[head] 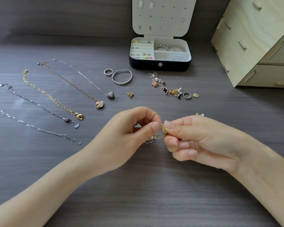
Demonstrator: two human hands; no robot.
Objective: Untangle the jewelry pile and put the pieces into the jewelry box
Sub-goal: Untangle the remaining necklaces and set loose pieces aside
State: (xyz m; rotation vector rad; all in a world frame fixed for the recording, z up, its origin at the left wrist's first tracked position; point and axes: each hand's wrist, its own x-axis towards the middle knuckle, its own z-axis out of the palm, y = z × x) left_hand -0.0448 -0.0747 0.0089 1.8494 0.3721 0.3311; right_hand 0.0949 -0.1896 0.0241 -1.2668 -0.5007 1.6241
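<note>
Glinting rose-gold, a small charm (163, 128) is sitting between both hands, a fine tangled chain (155, 138) trailing just below it, above the middle of the desk (138, 194) and well short of the open box (160, 63) at the back. The left hand (129, 136) is pinching the charm with thumb and forefinger, its other fingers curling loosely. The right hand (197, 140) is gripping it from the opposite side with thumb and forefinger, remaining fingers folding toward the palm. Five necklaces (99, 104) are lying straightened out to the left.
</note>
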